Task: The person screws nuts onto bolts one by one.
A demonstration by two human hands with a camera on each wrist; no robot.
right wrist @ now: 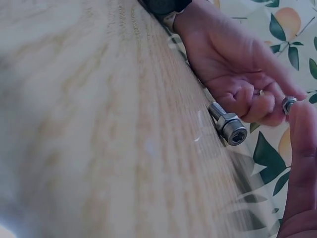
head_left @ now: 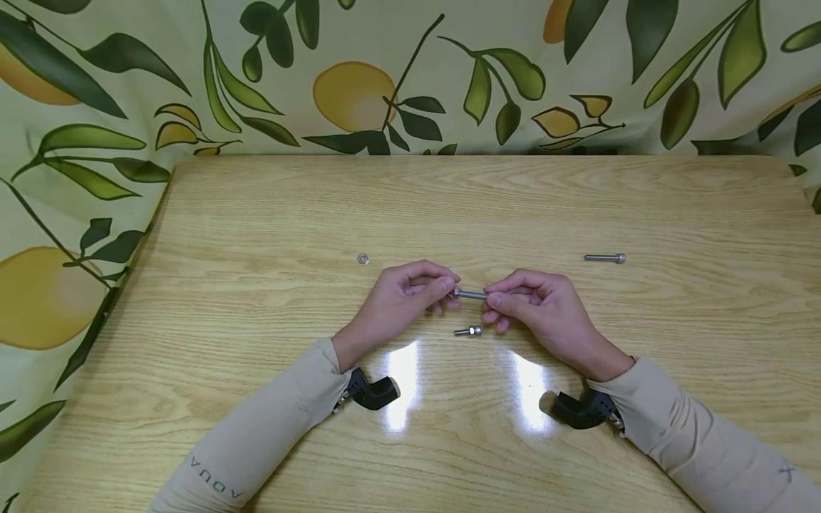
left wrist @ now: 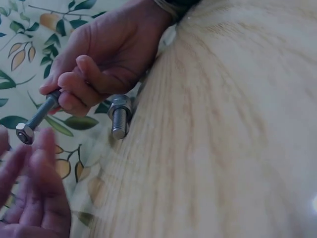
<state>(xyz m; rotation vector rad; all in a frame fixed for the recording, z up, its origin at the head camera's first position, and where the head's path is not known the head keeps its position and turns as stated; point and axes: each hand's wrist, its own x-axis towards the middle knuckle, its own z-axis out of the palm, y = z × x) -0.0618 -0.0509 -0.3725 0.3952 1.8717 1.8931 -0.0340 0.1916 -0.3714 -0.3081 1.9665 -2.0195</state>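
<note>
My right hand [head_left: 545,310] pinches the head end of a metal bolt [head_left: 472,294] between thumb and fingers, the shank pointing left. On the bolt's far end sits a hex nut [left wrist: 25,133]. The left hand [head_left: 410,296] has its thumb and forefinger at this nut; its fingers look blurred in the left wrist view. Below the hands lies a short socket-head bolt with a nut on it [head_left: 468,331], also large in the right wrist view. The right fingers hide the held bolt's head in the head view.
A loose nut [head_left: 363,258] lies on the wooden table [head_left: 256,214] beyond the left hand. Farther right is another socket-head bolt [head_left: 605,258]. Patterned cloth [head_left: 410,71] hangs behind the table and along its left side. Both wrists carry black devices.
</note>
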